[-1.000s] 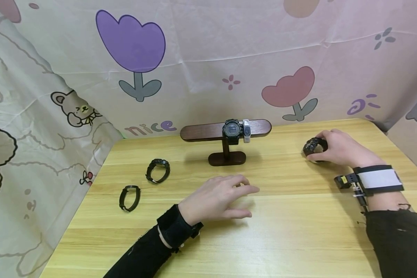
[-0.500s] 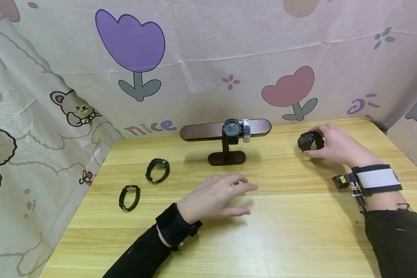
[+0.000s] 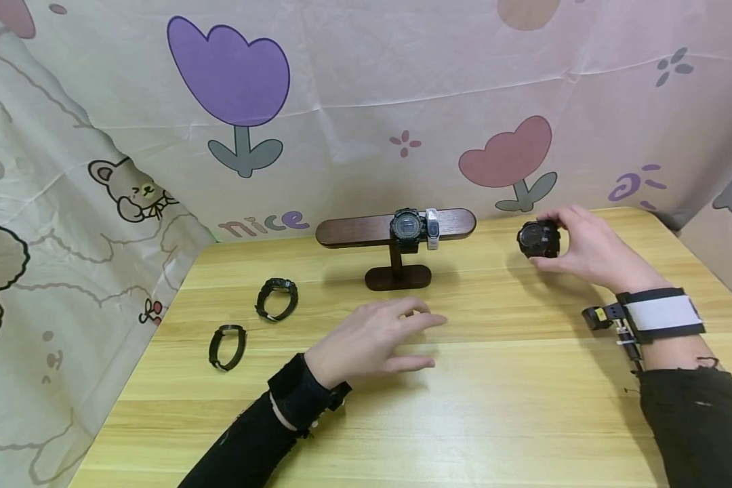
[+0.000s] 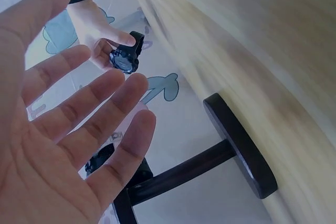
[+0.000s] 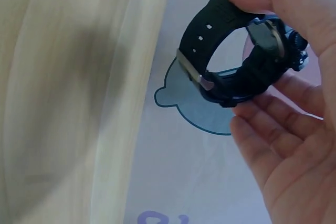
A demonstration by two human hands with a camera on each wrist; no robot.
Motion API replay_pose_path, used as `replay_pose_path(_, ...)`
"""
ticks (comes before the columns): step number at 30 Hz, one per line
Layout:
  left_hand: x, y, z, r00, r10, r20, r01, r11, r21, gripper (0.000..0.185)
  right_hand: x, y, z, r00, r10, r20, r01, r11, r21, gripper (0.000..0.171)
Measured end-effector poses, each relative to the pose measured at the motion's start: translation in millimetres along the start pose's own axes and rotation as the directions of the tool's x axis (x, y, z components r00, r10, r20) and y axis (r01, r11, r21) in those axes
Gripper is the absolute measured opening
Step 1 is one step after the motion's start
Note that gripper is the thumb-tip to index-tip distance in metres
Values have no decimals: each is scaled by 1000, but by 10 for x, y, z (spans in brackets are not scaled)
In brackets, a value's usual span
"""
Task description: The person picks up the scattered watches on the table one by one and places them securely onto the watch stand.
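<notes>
My right hand [image 3: 592,251] pinches a black wristwatch [image 3: 538,238] between thumb and fingers, its dial facing me in the head view. In the right wrist view the strap of this watch [image 5: 210,30] is buckled into a loop, with the thumb on one side and fingertips on the other. My left hand [image 3: 372,339] hovers over the table with spread, relaxed fingers and holds nothing. Behind it stands a dark wooden watch stand [image 3: 354,232], a T-shaped bar on a foot. A black digital watch [image 3: 407,227] and a silver-grey watch [image 3: 432,230] sit around the bar.
At the left of the light wooden table [image 3: 494,407] stand two more looped watches, a black one [image 3: 277,299] and a slimmer black band [image 3: 228,348]. A patterned cloth [image 3: 366,81] with flowers and a bear hangs behind the table and along its left side.
My right hand has raised the black watch slightly and shifted it left, turning its dial toward the head camera. The left hand has drifted a little left and up in the view.
</notes>
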State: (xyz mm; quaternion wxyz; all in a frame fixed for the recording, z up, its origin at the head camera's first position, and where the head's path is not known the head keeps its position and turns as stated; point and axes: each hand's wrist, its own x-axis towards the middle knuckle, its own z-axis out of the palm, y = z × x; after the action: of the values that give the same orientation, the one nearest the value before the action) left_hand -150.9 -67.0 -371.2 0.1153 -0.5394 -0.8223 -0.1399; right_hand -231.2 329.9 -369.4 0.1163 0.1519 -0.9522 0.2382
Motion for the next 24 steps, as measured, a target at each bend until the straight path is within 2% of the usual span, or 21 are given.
replay_pose_path(15,-20,-39,-64,999,-7,-40,7,1000,-5,54,9,-18,15,989,-108,-100,112,993,35,82)
replay_pose_path(24,-29,-55,-86,998,-24,-56,25,1000,7,52,6,-53,19,984,-129,-126,138,989,60,82)
